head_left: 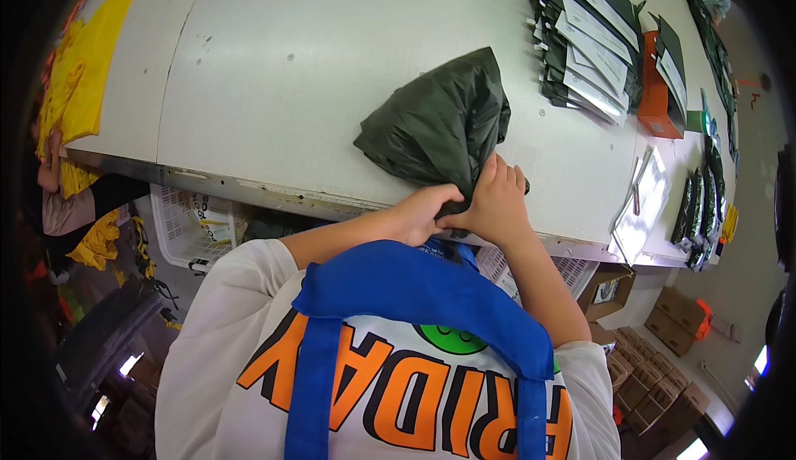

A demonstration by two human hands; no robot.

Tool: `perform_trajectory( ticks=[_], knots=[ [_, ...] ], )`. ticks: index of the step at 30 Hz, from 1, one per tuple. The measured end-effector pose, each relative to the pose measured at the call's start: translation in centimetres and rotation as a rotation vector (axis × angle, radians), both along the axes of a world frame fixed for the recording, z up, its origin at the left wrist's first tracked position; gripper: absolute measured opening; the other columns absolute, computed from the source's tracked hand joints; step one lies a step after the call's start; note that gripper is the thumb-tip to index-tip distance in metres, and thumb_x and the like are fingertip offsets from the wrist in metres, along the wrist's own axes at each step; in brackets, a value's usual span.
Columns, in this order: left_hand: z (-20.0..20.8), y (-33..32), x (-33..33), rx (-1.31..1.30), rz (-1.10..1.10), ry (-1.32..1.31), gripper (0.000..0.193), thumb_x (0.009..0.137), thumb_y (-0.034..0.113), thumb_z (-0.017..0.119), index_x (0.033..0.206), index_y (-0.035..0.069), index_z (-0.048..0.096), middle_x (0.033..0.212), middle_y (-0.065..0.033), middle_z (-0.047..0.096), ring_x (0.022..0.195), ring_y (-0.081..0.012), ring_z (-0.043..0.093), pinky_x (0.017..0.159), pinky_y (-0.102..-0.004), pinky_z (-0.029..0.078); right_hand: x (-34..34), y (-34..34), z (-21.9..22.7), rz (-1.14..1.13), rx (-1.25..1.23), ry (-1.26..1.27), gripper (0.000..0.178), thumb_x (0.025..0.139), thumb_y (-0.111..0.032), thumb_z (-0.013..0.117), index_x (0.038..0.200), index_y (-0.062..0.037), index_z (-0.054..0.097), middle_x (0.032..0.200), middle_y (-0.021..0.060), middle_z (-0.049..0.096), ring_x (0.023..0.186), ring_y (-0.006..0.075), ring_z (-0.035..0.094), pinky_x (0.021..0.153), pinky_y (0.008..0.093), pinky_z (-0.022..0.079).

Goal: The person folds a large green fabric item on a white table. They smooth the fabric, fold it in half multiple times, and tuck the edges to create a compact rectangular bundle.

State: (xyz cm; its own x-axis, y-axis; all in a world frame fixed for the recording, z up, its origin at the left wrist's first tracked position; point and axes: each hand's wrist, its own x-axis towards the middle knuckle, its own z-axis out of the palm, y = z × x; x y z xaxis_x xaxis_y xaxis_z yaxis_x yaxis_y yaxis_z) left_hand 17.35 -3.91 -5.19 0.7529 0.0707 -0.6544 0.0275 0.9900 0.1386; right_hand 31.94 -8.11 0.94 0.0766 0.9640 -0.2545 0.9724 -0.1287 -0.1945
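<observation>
A dark green-black plastic mailing bag [435,120] lies on the white table near its front edge, its body puffed and creased. Its near end is bunched together between my two hands. My left hand [421,214] is closed on the gathered plastic, with the thumb and fingertips pinching it. On the other side, my right hand [497,207] grips the same bunched end, fingers bent over it. Part of the gathered end is hidden behind my fingers, and whatever is inside the bag does not show.
Stacked dark mailing bags with white labels [593,49] occupy the far right, beside an orange-red box [659,95]. Clear plastic sheets [643,203] lie near the right edge. Yellow cloth [91,70] and another person's arm [51,165] are at left. Below the table stands a white crate [178,232].
</observation>
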Motion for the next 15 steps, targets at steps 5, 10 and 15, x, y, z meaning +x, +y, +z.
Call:
perform_trajectory(
  ticks=[5, 10, 15],
  knots=[
    [3.1, 0.9, -1.2, 0.440, -0.353, 0.096, 0.032, 0.088, 0.025, 0.061, 0.111, 0.003, 0.054, 0.118, -0.0083, 0.053, 0.090, -0.0122, 0.056, 0.087, -0.0309, 0.044, 1.0, 1.4, -0.6, -0.077, -0.151, 0.014, 0.104, 0.054, -0.029, 0.081, 0.132, 0.0138, 0.027, 0.117, 0.0253, 0.052, 0.105, 0.0372, 0.054, 0.090, 0.0451, 0.043],
    [9.0, 11.6, -5.2, 1.235, -0.207, 0.425, 0.069, 0.080, 0.026, 0.073, 0.138, 0.004, 0.041, 0.123, -0.0162, 0.054, 0.087, -0.0194, 0.061, 0.077, -0.0306, 0.052, 3.6, 1.2, 2.8, -0.148, -0.208, 0.319, 0.087, 0.057, -0.018, 0.075, 0.130, 0.0039, 0.033, 0.099, 0.0275, 0.059, 0.091, 0.0424, 0.058, 0.081, 0.0456, 0.048],
    [4.4, 13.9, -6.7, 0.570, -0.108, -0.061, 0.081, 0.075, 0.011, 0.071, 0.144, 0.009, 0.029, 0.129, -0.0127, 0.046, 0.111, -0.0229, 0.050, 0.095, -0.0349, 0.044, 1.1, 0.5, 7.4, 0.122, -0.433, 0.519, 0.086, 0.057, -0.015, 0.076, 0.132, -0.0050, 0.034, 0.103, 0.0278, 0.060, 0.099, 0.0433, 0.057, 0.086, 0.0439, 0.047]
  ],
)
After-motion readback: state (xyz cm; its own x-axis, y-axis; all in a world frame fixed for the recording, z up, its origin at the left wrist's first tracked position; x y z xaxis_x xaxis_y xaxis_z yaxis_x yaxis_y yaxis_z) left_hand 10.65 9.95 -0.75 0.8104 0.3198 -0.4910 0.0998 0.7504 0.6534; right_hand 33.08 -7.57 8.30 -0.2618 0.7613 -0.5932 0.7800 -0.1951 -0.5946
